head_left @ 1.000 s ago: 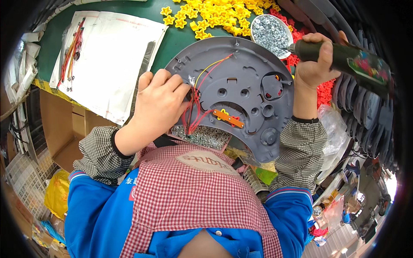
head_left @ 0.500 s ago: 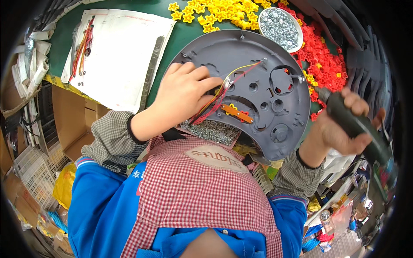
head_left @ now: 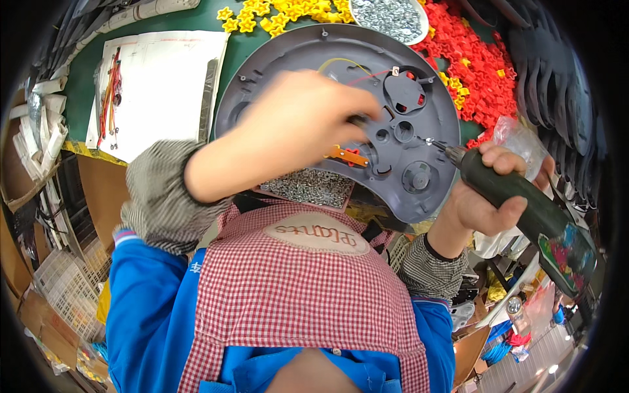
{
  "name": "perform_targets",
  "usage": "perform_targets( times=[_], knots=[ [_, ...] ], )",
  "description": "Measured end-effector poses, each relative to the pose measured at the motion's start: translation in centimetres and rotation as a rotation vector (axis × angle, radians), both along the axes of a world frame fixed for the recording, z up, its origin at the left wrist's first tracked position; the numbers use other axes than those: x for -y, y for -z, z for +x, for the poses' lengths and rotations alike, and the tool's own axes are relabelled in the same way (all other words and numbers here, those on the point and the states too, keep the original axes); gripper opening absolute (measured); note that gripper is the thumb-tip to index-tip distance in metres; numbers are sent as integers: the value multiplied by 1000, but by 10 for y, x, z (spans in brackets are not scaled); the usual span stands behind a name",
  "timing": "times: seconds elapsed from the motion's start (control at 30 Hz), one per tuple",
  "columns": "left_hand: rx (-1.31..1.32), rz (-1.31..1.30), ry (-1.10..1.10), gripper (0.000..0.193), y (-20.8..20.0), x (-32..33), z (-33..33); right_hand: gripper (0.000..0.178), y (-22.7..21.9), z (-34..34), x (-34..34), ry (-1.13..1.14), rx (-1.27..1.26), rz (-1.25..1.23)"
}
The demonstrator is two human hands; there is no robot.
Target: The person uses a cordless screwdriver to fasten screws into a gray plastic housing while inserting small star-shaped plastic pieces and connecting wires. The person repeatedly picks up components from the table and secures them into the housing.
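A round grey plastic housing (head_left: 432, 111) with red and yellow wires and an orange part (head_left: 347, 156) lies in front of me on the green table. My left hand (head_left: 295, 121) is blurred over the housing's middle, fingers on or near its surface; whether it holds something I cannot tell. My right hand (head_left: 488, 190) grips a dark green electric screwdriver (head_left: 524, 203), whose bit tip (head_left: 432, 141) points at the housing's right part.
Yellow plastic pieces (head_left: 275, 13) and red plastic pieces (head_left: 481, 72) are heaped at the far edge beside a bowl of metal screws (head_left: 386, 16). White papers with wires (head_left: 157, 92) lie at left. A tray of small screws (head_left: 308, 187) sits near my chest. Dark stacked parts (head_left: 557, 78) stand at right.
My right hand brought the screwdriver from the far right down to the housing's right side. My left hand moved rightward across the housing to its middle.
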State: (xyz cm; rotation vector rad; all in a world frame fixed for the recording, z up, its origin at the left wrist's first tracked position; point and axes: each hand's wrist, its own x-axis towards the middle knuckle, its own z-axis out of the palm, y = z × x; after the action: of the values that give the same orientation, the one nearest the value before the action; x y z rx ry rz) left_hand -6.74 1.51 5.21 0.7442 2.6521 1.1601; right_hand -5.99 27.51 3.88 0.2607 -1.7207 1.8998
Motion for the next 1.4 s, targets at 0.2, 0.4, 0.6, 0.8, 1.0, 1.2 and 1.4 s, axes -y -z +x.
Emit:
perform_targets(
  times=[0.2,0.4,0.6,0.8,1.0,1.2,1.4],
  knots=[
    [137,39,139,21,52,-72,-31,80,3,5,-8,-64,-50,-48],
    [-209,-17,342,13,60,-65,-36,81,7,9,-10,-105,-47,-112],
    [-248,184,342,17,80,-59,-44,82,10,7,-9,-168,-75,-132],
    [-388,138,289,23,61,-66,-52,83,8,5,-9,-176,-76,-124],
    [-336,-1,346,20,67,-99,-48,82,9,2,-6,-159,-76,-91],
    [-484,36,343,19,69,-90,-48,89,4,6,-7,-166,-109,-146],
    [-612,-7,329,23,58,-79,-41,86,-6,6,0,-320,-155,-129]
  ],
)
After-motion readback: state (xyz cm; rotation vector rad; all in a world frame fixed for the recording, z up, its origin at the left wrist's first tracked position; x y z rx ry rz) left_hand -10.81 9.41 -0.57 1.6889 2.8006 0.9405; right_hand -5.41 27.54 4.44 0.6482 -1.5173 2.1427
